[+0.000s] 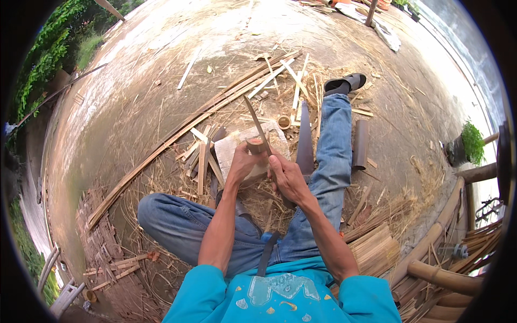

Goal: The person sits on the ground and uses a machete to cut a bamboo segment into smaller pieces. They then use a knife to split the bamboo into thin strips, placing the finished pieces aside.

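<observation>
My left hand [246, 163] is closed round a short piece of bamboo [255, 144] above a pale stone block [225, 150]. In my right hand [289, 177] is a knife, its handle hidden by my fingers. The long knife blade [254, 117] points up and to the left, its lower part close against the bamboo. Whether the edge touches the bamboo I cannot tell. Just beyond the block stands a small cut bamboo ring [284, 122]. A hand saw [305, 134] lies between the block and my outstretched right leg.
Long bamboo strips [177, 144] run diagonally across the ground at left. Short split pieces [202, 167] and shavings surround the block. A dark bamboo tube [360, 144] lies right of my leg. Bamboo slats [376, 248] and poles [444, 276] are at lower right, a potted plant [464, 148] farther up.
</observation>
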The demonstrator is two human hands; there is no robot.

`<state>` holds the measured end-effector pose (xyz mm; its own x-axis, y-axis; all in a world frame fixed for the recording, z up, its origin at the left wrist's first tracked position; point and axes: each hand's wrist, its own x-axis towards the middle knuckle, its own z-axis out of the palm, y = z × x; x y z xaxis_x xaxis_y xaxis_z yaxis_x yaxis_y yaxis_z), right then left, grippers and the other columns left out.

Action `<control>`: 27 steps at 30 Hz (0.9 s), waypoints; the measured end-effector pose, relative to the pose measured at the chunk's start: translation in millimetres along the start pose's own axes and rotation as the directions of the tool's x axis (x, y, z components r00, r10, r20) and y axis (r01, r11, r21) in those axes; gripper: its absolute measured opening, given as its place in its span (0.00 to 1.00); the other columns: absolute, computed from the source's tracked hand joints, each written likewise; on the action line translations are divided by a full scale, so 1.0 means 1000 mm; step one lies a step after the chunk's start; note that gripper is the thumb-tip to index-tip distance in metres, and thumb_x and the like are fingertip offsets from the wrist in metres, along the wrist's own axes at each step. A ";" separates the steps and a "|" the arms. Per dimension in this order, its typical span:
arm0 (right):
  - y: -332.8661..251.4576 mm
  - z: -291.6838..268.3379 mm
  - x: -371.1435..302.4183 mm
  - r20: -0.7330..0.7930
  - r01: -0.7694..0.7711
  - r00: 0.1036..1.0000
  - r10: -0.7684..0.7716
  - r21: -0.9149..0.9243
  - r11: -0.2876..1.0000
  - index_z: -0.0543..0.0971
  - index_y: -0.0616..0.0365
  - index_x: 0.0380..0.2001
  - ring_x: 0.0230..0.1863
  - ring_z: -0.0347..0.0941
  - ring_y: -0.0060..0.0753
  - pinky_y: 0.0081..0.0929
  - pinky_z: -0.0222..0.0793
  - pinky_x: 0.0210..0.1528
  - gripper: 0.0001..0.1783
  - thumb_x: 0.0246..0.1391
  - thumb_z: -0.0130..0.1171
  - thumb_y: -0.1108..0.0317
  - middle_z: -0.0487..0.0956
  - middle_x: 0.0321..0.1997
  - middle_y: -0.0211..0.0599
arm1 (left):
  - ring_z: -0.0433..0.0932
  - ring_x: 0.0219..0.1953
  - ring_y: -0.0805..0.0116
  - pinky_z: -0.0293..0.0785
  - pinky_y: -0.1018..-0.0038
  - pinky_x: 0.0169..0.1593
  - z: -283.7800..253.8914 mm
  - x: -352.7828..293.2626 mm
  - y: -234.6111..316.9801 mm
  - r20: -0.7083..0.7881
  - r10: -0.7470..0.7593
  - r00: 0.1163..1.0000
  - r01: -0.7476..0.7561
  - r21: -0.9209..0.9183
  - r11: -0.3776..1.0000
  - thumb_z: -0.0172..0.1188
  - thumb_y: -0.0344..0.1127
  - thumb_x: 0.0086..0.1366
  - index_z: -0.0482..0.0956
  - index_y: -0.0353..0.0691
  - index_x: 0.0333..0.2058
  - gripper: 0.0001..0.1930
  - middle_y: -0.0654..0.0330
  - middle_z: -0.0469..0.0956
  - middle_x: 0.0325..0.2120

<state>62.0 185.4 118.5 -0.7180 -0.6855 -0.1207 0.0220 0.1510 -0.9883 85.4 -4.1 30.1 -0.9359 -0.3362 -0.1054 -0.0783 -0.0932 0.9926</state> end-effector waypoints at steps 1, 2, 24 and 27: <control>0.000 0.001 0.001 0.002 -0.002 1.000 0.002 -0.011 1.000 0.66 0.47 0.74 0.18 0.70 0.18 0.22 0.70 0.23 0.28 0.77 0.42 0.50 0.73 0.25 0.29 | 0.81 0.38 0.75 0.79 0.75 0.43 -0.001 0.000 0.000 -0.001 0.006 1.000 -0.006 0.006 1.000 0.70 0.28 0.63 0.84 0.36 0.44 0.11 0.63 0.85 0.37; 0.000 0.002 0.002 0.002 -0.010 1.000 0.010 -0.017 1.000 0.66 0.46 0.73 0.18 0.70 0.18 0.22 0.70 0.23 0.28 0.77 0.42 0.50 0.73 0.25 0.29 | 0.81 0.38 0.75 0.79 0.75 0.43 -0.001 0.000 0.000 -0.002 0.011 1.000 -0.011 0.012 1.000 0.69 0.28 0.63 0.84 0.36 0.44 0.11 0.62 0.85 0.37; 0.002 0.008 0.004 -0.045 -0.018 0.999 0.012 -0.141 0.990 0.64 0.48 0.74 0.25 0.72 0.31 0.36 0.70 0.36 0.28 0.77 0.42 0.52 0.69 0.21 0.40 | 0.81 0.38 0.75 0.79 0.74 0.44 -0.007 0.002 -0.005 0.017 0.000 1.000 0.000 0.002 1.000 0.70 0.29 0.61 0.84 0.38 0.45 0.13 0.64 0.85 0.37; 0.002 0.011 0.005 -0.068 -0.006 0.998 -0.010 -0.239 0.971 0.65 0.52 0.73 0.30 0.77 0.52 0.43 0.71 0.40 0.29 0.76 0.42 0.52 0.76 0.26 0.54 | 0.81 0.42 0.73 0.79 0.73 0.46 -0.007 0.003 -0.009 -0.004 0.025 1.000 -0.025 0.007 1.000 0.71 0.27 0.61 0.78 0.38 0.54 0.22 0.62 0.83 0.42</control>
<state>65.7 174.4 114.5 -0.7636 -0.6373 -0.1042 -0.1401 0.3211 -0.9366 85.7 -10.7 20.5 -0.9363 -0.3417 -0.0812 -0.0576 -0.0785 0.9953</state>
